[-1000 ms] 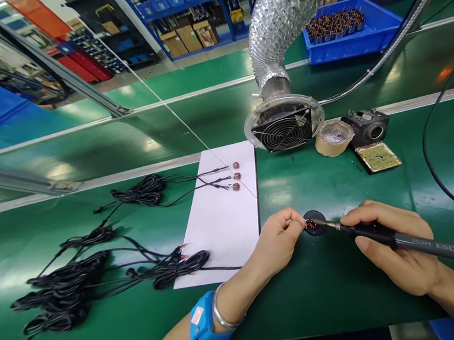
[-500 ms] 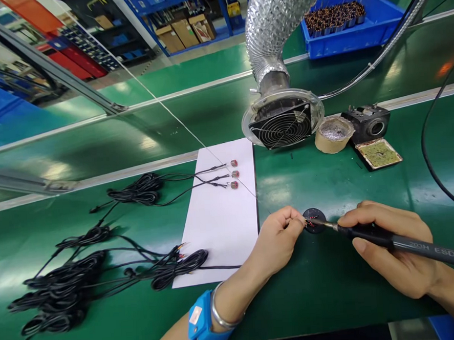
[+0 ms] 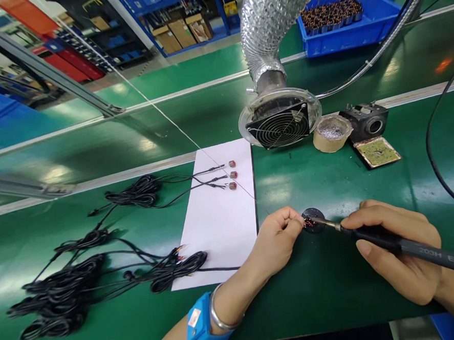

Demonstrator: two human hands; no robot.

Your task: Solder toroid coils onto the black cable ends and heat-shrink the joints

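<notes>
My left hand (image 3: 279, 238) is closed in a pinch at the left edge of a small round black piece (image 3: 315, 227), on a thin wire whose end is mostly hidden by the fingertips. Red and other coloured wire ends show on top of the black piece, which lies on the green bench. My right hand (image 3: 403, 249) grips a soldering iron (image 3: 393, 239) like a pen. Its metal tip reaches over the black piece, close to the left fingertips; whether it touches the wires I cannot tell. A blue wrist strap (image 3: 201, 323) is on my left wrist.
White paper (image 3: 218, 216) bears small red-ended connectors (image 3: 232, 175) and cable ends. Bundled black cables (image 3: 65, 287) lie at left. A fume extractor (image 3: 281, 120) hangs ahead, beside a solder pot-like tub (image 3: 331, 142), an iron stand (image 3: 368, 123) and sponge tray (image 3: 378, 153). Behind stands a blue bin (image 3: 350, 42).
My right hand and the soldering iron have shifted slightly right, the tip drawing back a little from my left fingertips. My left hand keeps its pinch in nearly the same place.
</notes>
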